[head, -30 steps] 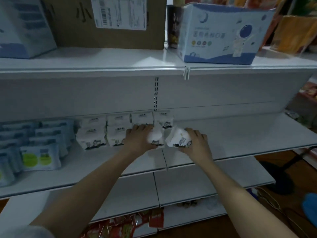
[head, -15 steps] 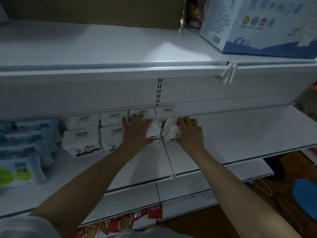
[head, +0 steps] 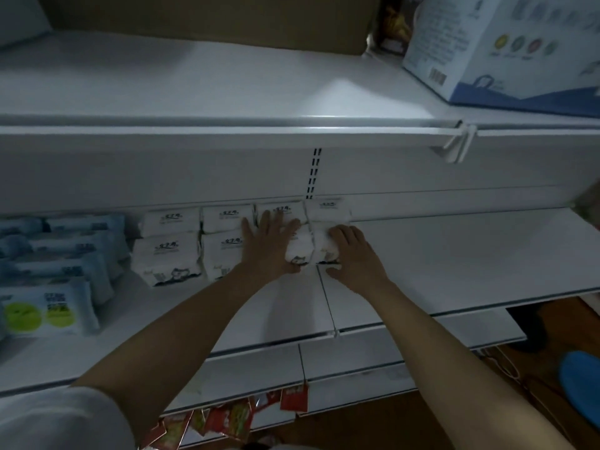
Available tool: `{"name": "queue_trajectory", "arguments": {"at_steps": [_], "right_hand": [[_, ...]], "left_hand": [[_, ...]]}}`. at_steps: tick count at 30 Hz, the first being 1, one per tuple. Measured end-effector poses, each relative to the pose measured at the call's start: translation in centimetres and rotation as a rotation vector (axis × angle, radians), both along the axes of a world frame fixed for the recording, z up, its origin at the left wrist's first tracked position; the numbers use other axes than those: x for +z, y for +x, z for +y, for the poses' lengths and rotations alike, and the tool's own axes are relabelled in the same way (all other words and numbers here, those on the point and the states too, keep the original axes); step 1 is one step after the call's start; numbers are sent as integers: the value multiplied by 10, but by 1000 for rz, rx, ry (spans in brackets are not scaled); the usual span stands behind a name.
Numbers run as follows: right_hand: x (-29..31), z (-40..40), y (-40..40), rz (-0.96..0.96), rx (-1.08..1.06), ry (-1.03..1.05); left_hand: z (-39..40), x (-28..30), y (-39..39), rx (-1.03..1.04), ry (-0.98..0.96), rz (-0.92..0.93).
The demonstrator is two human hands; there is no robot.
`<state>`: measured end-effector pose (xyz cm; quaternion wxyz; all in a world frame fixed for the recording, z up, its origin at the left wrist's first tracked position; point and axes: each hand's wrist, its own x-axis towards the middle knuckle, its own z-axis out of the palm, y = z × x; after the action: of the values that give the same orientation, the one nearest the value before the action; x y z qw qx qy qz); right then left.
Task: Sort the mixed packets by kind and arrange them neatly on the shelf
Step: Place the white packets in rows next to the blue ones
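Observation:
White tissue packets point(head: 168, 245) stand in two rows on the middle shelf point(head: 454, 264). My left hand point(head: 271, 245) lies flat with spread fingers over a front-row white packet point(head: 300, 251). My right hand point(head: 352, 258) curls its fingers over the neighbouring white packet point(head: 321, 246), thumb at its front edge. Both packets sit side by side at the right end of the front row, in front of the back-row packet point(head: 328, 209). Blue wipe packets point(head: 48, 306) are stacked at the shelf's far left.
The top shelf point(head: 194, 92) holds a cardboard box point(head: 207, 21) and a blue-and-white carton point(head: 506, 47). Red packets point(head: 233, 420) lie below the lower shelf point(head: 357, 362). Right of my hands the middle shelf is bare. A blue object point(head: 581, 384) is on the floor.
Both hands have pushed the two white packets back against the rear row. The right-hand packet, held tilted a second ago, now sits level on the shelf. The camera moved closer.

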<state>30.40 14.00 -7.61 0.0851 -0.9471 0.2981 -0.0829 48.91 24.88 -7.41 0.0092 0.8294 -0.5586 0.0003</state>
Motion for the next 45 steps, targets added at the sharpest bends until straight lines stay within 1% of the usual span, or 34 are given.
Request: {"name": "queue_trajectory", "arguments": {"at_steps": [2, 7, 10, 13, 15, 16, 19, 23, 27, 31, 35, 38, 45], "right_hand": [[13, 3, -10, -78, -10, 85], [48, 22, -31, -279, -93, 115], [66, 40, -45, -394, -151, 127], [83, 69, -67, -502, -218, 222], [91, 97, -91, -528, -227, 280], [92, 111, -104, -518, -225, 305], [90, 157, -143, -423, -215, 377], [87, 216, -185, -306, -156, 440], [84, 257, -206, -240, -119, 484], [75, 293, -216, -179, -60, 549], [63, 324, -211, -99, 0, 599], [51, 349, -196, -28, 27, 609], [20, 432, -129, 225, 186, 575]], "left_hand": [[2, 6, -2, 6, 10, 8], [19, 31, -26, 24, -35, 66], [42, 47, -54, 38, -135, 105], [76, 64, -93, 107, -293, 106], [103, 74, -123, 166, -383, 87], [117, 77, -139, 195, -398, 110], [166, 79, -190, 267, -362, 208], [225, 75, -245, 290, -280, 154], [271, 76, -266, 342, -237, 155], [314, 65, -275, 366, -178, 161], [352, 52, -272, 442, -187, 188], [386, 35, -266, 505, -160, 224], [484, -4, -235, 647, -177, 313]]}}
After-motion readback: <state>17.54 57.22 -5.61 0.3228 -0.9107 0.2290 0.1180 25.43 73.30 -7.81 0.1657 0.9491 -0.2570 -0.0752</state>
